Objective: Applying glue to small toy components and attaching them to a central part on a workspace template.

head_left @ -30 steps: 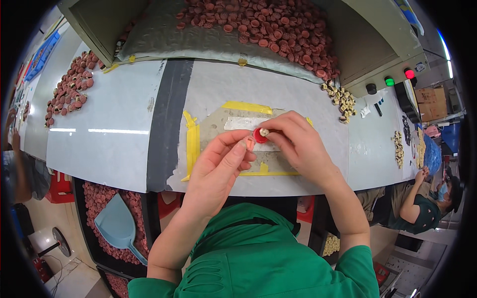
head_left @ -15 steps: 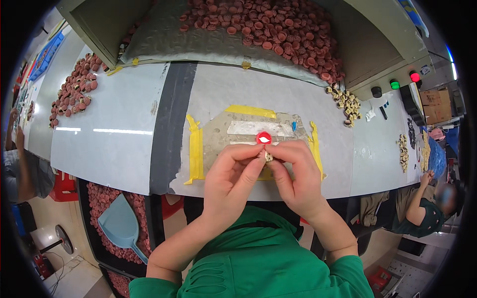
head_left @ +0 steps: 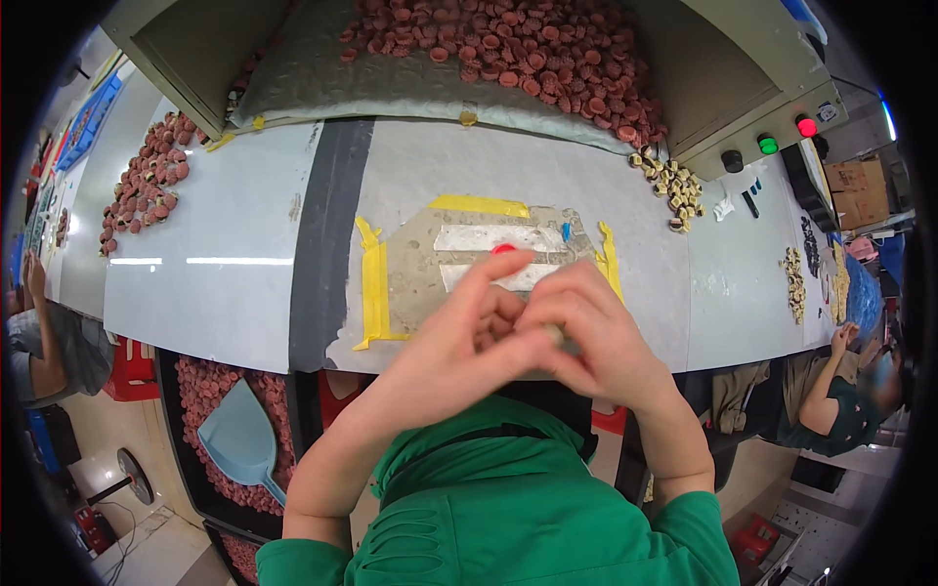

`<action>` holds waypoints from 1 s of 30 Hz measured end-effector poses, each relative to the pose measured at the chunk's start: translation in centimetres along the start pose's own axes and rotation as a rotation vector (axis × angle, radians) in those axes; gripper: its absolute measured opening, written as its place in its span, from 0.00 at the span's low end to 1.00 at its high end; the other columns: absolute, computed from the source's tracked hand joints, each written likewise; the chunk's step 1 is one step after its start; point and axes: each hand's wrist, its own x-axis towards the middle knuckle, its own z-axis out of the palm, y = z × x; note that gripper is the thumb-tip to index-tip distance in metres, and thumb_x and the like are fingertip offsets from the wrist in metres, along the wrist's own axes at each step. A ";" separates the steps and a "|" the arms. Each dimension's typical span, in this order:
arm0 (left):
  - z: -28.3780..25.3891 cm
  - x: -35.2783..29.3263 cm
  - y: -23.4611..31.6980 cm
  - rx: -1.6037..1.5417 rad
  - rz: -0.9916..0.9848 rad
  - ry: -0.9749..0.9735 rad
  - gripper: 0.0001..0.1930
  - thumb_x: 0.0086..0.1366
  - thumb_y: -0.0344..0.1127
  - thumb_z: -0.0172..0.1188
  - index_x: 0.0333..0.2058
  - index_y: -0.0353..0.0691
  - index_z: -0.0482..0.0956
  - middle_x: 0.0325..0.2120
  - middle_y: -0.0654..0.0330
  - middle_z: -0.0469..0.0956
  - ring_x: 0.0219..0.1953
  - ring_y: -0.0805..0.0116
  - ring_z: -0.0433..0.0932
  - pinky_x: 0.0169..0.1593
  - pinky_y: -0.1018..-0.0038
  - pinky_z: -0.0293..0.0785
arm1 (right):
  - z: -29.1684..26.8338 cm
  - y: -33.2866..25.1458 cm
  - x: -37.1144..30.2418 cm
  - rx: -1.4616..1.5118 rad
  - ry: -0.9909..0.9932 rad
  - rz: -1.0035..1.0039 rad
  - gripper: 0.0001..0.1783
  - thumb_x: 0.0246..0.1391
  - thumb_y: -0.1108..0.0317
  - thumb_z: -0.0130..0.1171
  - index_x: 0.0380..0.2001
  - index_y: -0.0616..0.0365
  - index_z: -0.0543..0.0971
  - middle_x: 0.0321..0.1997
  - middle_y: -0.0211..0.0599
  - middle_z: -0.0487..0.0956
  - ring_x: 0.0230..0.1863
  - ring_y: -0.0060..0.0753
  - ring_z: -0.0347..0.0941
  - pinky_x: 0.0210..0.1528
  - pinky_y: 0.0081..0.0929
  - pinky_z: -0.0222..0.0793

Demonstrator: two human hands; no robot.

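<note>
And now the pairing is drawn back: both hands are brought lower, nearer the green shirt [head_left: 484, 479], and the red round piece [head_left: 503, 249] that was fully in sight half a second ago is partly covered by the left hand [head_left: 459, 342]. The left hand is tilted, its index finger stretched forward and its thumb laid across toward the right hand [head_left: 598, 332]; whether anything is grasped in it cannot be told. In the right hand, curled and blurred, a small pale piece [head_left: 555, 334] seems to be pinched, only a sliver being shown between the fingers. The reddish cup is no longer to be seen, so whether the two are joined cannot be told; the work is judged to be kept in the fingers, off the grey plate [head_left: 410, 264] taped to the counter [head_left: 234, 313]. Beyond, nothing much is stirred: the heap of reddish cups [head_left: 528, 49] is left at the back, the cream-and-dark pieces [head_left: 674, 190] are left at the right, and reddish pieces [head_left: 147, 186] are spread at the far left
</note>
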 end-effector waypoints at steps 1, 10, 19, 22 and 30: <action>0.2 0.1 0.9 0.149 -0.038 -0.065 0.32 0.63 0.34 0.58 0.61 0.36 0.52 0.37 0.59 0.73 0.39 0.77 0.72 0.41 0.79 0.68 | -0.2 -0.3 -0.1 -0.001 0.008 -0.006 0.14 0.40 0.68 0.67 0.32 0.57 0.75 0.38 0.36 0.72 0.41 0.40 0.68 0.42 0.32 0.65; 2.2 0.2 -1.5 -0.310 -0.102 -0.004 0.25 0.68 0.39 0.50 0.60 0.37 0.57 0.44 0.59 0.73 0.46 0.72 0.73 0.49 0.74 0.70 | -0.7 -0.3 -2.9 0.312 0.078 0.155 0.17 0.51 0.73 0.59 0.46 0.60 0.72 0.43 0.37 0.70 0.39 0.32 0.70 0.45 0.27 0.69; 2.6 0.6 -2.2 -0.251 -0.043 0.034 0.23 0.69 0.36 0.49 0.59 0.37 0.58 0.41 0.60 0.75 0.45 0.73 0.73 0.49 0.73 0.70 | 1.2 0.3 -4.3 0.651 0.204 0.267 0.12 0.55 0.78 0.50 0.43 0.62 0.71 0.45 0.39 0.67 0.41 0.26 0.69 0.46 0.23 0.69; 2.8 0.8 -2.0 -0.238 -0.020 0.042 0.21 0.69 0.34 0.50 0.57 0.36 0.60 0.40 0.59 0.76 0.44 0.74 0.74 0.50 0.74 0.70 | 1.3 0.7 -4.3 0.621 0.200 0.239 0.11 0.54 0.79 0.50 0.42 0.61 0.71 0.46 0.39 0.66 0.42 0.26 0.68 0.46 0.23 0.68; 3.4 0.0 -1.6 -0.113 -0.075 0.167 0.19 0.66 0.28 0.52 0.54 0.35 0.62 0.39 0.55 0.77 0.44 0.72 0.75 0.51 0.75 0.71 | 0.5 0.4 -4.9 0.451 0.192 0.183 0.13 0.49 0.78 0.54 0.40 0.59 0.74 0.44 0.38 0.72 0.48 0.37 0.68 0.63 0.39 0.56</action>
